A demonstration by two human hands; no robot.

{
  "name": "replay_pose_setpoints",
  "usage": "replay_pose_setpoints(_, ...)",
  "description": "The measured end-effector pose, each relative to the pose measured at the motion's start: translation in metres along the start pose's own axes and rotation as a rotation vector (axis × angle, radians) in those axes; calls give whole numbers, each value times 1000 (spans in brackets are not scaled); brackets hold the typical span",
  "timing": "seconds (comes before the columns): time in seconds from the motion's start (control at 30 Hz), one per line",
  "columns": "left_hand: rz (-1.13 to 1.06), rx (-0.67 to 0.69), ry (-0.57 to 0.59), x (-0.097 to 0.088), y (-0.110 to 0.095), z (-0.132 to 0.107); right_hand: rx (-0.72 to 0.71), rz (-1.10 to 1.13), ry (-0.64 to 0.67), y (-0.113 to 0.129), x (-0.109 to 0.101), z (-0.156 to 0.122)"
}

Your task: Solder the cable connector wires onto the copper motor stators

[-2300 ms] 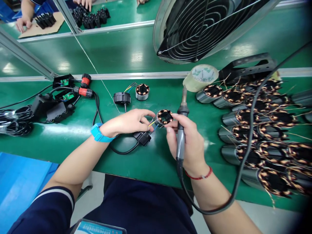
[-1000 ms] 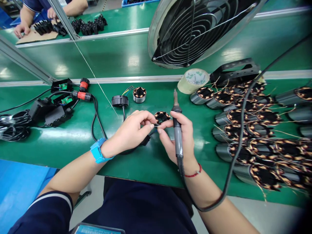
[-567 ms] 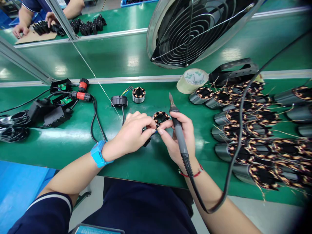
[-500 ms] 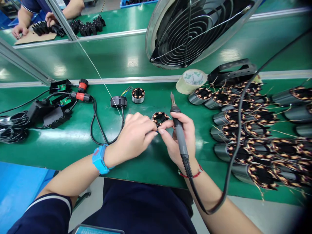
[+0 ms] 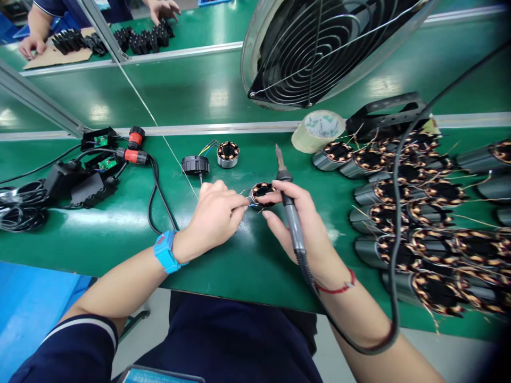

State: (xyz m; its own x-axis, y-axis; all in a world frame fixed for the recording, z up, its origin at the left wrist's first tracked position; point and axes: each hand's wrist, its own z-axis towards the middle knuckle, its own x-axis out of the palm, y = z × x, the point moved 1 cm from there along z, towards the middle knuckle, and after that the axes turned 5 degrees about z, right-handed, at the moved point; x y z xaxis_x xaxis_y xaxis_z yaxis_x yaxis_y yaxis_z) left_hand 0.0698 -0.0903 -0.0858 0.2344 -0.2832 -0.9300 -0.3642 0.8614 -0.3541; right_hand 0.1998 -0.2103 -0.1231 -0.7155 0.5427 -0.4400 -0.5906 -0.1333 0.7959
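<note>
Green table point(image 5: 263, 266) runs from your waist back to a metal rail point(image 5: 191, 129), with a fan point(image 5: 319, 61) tilted over its far side. Rows of wound rings point(image 5: 435, 246) bound your right side, some loose wire ends poking out. Black boxes and cables point(image 5: 83, 178) take up the left, well apart from your fingers. Your room to move lies between your wrists, down to the front edge. Your right hand point(image 5: 311, 226) keeps its grip clamped on the soldering iron point(image 5: 294, 223), tip pointing up and away. Your left hand point(image 5: 217, 215) has its fingertips pinched together; you can't tell what they've caught. One wound ring point(image 5: 260, 190) sits between both hands, a right finger over it, with thin wires point(image 5: 244, 192) at its left.
</note>
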Motion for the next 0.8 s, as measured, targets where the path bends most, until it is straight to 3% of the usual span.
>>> replay_pose_setpoints(0.1,-24,-27,34,-1,4,4,-61,-142,79,-5,-2,5)
replay_pose_setpoints(0.27,-53,-76,24,-3,8,9,35,-74,-101,-12,10,18)
replay_pose_setpoints(0.47,-48,-60,-2,-2,7,10,-22,-95,-98,-3,5,9)
replay_pose_setpoints(0.63,14,-15,-53,-1,3,7,42,-53,-286,12,-11,-22)
replay_pose_setpoints(0.8,89,36,-104,5,1,6,-76,18,-504,13,-9,-48)
